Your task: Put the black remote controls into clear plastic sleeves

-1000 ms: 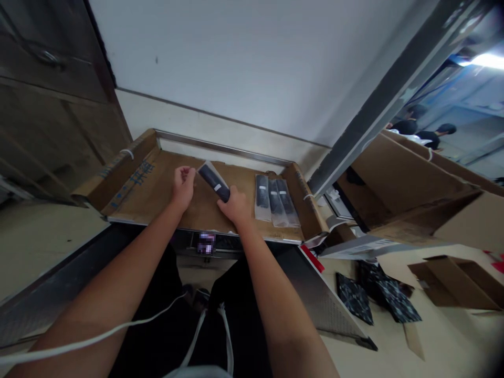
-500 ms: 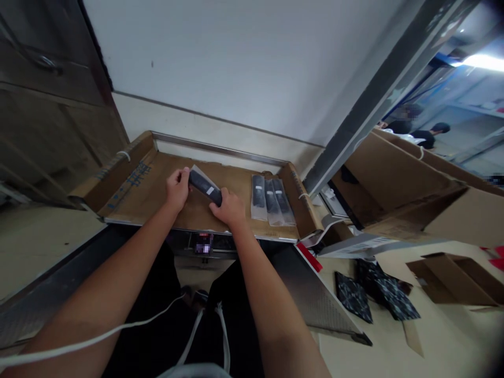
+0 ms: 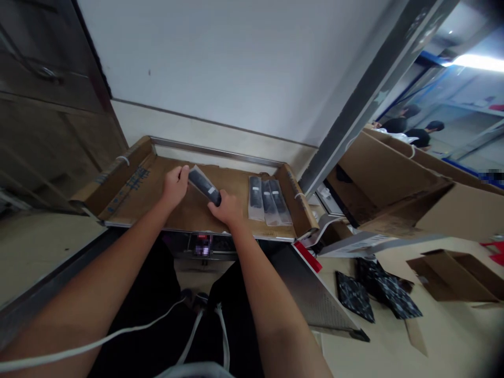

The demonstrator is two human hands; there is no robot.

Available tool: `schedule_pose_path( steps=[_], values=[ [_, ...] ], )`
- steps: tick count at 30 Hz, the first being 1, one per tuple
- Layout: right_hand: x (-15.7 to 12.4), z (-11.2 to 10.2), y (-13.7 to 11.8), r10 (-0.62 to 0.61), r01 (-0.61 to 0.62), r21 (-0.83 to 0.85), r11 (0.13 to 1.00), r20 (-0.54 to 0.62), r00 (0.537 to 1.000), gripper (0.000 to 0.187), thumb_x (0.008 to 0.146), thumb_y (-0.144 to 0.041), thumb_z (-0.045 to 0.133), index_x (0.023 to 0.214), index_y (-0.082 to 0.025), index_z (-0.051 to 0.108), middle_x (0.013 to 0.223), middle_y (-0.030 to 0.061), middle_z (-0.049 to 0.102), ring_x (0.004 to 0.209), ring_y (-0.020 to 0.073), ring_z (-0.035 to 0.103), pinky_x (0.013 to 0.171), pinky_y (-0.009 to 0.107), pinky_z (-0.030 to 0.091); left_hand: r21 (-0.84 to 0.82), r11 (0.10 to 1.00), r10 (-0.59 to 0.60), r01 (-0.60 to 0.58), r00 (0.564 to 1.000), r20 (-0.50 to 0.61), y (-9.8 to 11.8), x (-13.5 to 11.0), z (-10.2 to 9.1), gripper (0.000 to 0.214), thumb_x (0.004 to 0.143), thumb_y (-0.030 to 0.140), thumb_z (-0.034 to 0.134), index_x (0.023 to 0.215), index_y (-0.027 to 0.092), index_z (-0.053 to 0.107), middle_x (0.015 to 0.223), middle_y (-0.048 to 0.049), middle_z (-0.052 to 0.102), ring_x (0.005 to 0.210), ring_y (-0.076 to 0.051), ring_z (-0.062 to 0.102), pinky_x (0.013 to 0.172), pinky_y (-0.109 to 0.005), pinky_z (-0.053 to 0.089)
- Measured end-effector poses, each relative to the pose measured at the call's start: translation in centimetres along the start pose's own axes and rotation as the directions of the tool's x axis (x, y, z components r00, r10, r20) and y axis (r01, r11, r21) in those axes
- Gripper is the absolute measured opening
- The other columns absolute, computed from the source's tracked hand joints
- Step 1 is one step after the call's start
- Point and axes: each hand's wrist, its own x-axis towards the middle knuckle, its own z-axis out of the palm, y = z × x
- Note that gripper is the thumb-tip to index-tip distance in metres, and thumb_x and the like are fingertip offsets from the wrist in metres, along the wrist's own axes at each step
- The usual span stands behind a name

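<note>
Over the cardboard-lined tray point(image 3: 157, 207), a clear plastic sleeve with a dark item inside point(image 3: 202, 184) is held at a slant, a small white label on it. My left hand point(image 3: 176, 184) is closed at its upper left end, thumb and fingertips pinching the edge. The lower right end is gripped by my right hand point(image 3: 227, 206), thumb on top. What the dark item is I cannot make out. To the right of my right hand, similar sleeved packets point(image 3: 255, 198) lie side by side on the cardboard, two of them overlapping.
Raised cardboard flaps point(image 3: 297, 197) edge the tray, a wall point(image 3: 236, 63) behind it. A large open carton point(image 3: 394, 178) stands at the right. Dark patterned packages point(image 3: 354, 296) and another carton point(image 3: 457, 275) are on the floor. A white cable point(image 3: 129, 328) crosses my left arm. People work far right.
The view has shifted slightly. Both hands keep their hold on the sleeve, which stays in almost the same place and slant.
</note>
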Motion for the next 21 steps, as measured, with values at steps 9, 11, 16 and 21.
schedule_pose_path(
  steps=[9,11,16,21],
  values=[
    [1.1,0.9,0.1,0.15,-0.112,0.263,0.958,-0.127,0.98,0.033,0.087,-0.053,0.058,0.101,-0.023,0.06,0.092,0.0054,0.069,0.083,0.0215,0.064,0.069,0.029,0.043,0.192,0.935,0.292,-0.297,0.955,0.054,8.8,2.8,-1.6,0.04,0.095,0.044,0.04,0.062,0.022,0.046,0.056,-0.001,0.048,0.059,-0.016,0.047,0.056,-0.029,0.034],
    [1.1,1.1,0.3,0.159,-0.109,0.282,0.953,-0.162,0.974,0.027,0.086,-0.047,0.059,0.098,-0.023,0.058,0.09,0.0045,0.068,0.082,0.0209,0.063,0.068,0.028,0.042,0.176,0.943,0.277,-0.283,0.959,0.058,9.5,2.8,-1.7,0.041,0.095,0.046,0.04,0.064,0.021,0.048,0.058,-0.0011,0.05,0.06,-0.016,0.049,0.057,-0.029,0.035],
    [0.5,1.4,0.8,0.121,-0.057,0.217,0.974,-0.293,0.948,0.014,0.086,-0.026,0.056,0.099,-0.02,0.054,0.094,0.0063,0.066,0.086,0.0218,0.06,0.07,0.029,0.041,0.138,0.989,0.042,-0.045,0.999,0.025,9.2,3.5,-1.8,0.041,0.088,0.058,0.051,0.075,0.02,0.056,0.063,-0.0008,0.057,0.057,-0.015,0.051,0.055,-0.027,0.037],
    [0.2,1.2,0.6,0.008,0.011,0.052,0.999,-0.35,0.937,0.014,0.086,-0.021,0.057,0.099,-0.019,0.055,0.1,0.01,0.064,0.092,0.0243,0.058,0.079,0.034,0.041,0.378,0.925,-0.015,-0.04,0.99,0.143,9.8,4.1,-2.5,0.041,0.075,0.059,0.067,0.065,0.021,0.059,0.062,-0.003,0.058,0.061,-0.019,0.053,0.06,-0.03,0.038]
  ],
)
